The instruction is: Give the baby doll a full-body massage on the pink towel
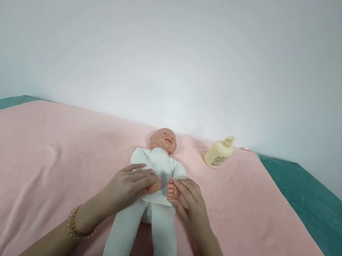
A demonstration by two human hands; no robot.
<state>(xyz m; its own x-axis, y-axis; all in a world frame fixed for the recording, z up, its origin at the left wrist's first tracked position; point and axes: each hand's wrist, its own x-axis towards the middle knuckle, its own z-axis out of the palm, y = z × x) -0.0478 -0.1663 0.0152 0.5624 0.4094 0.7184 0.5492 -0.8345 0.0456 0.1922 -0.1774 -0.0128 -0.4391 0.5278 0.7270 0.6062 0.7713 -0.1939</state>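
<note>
A baby doll in a white top and white trousers lies on its back, its head pointing away from me. My left hand rests over the doll's forearm on the left, fingers together across its wrist and thumb along the upper side. That doll hand pokes out past my fingertips. With my right hand I hold the doll's other hand, fingers over the top and thumb below. Both doll hands sit above its belly. My palms are hidden from view.
A pale yellow pump bottle stands right of the doll's head. Beneath everything spreads a pink blanket, with green cloth showing at its sides. A plain pale wall rises behind. A beaded bracelet circles my left wrist.
</note>
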